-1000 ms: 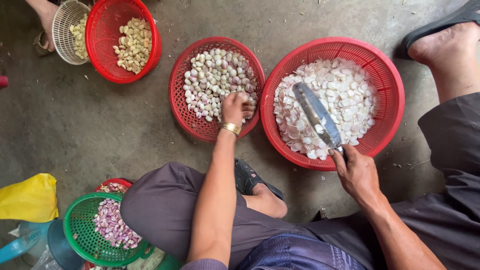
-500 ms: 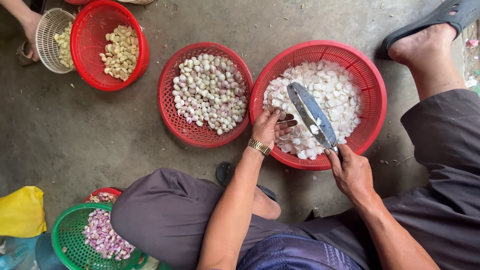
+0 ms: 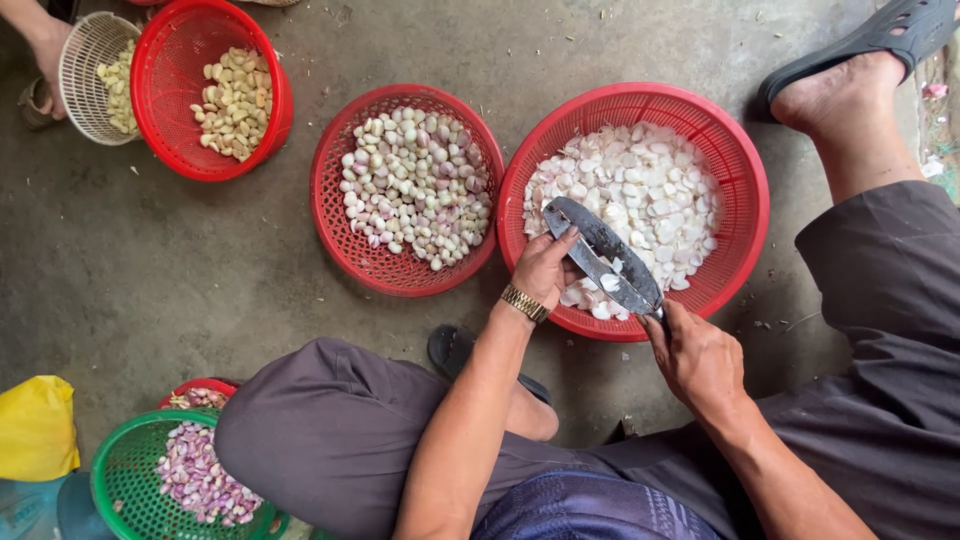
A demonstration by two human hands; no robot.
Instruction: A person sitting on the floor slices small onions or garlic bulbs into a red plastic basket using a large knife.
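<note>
Vs 0.5 s ago: left hand (image 3: 545, 268) closer in on the cleaver (image 3: 603, 257), thumb now on blade's flat near the tip; vs 1 s ago: out of the middle basket (image 3: 405, 190), across to the right basket (image 3: 634, 205). Right hand (image 3: 695, 358) same spot on the handle, blade same slant.

Left forearm up from lap, wrist bent, gold-coloured watch (image 3: 524, 303) at wrist; fingers curled, grip part closed round smth small against the blade, can't tell what. Right grip clamped on cleaver handle, knuckles up, blade pointing up-left over right basket's near rim.

Blade: dull grey steel, broad, rounded tip, a pale skin scrap stuck on it. Baskets: round red plastic mesh. Right one w/ white papery garlic skins; middle w/ pinkish-white unpeeled cloves. Far left, red basket (image 3: 210, 90) w/ yellowish peeled cloves. Green mesh basket (image 3: 125, 480) w/ purple skins by left knee. Floor: rough grey concrete
</note>
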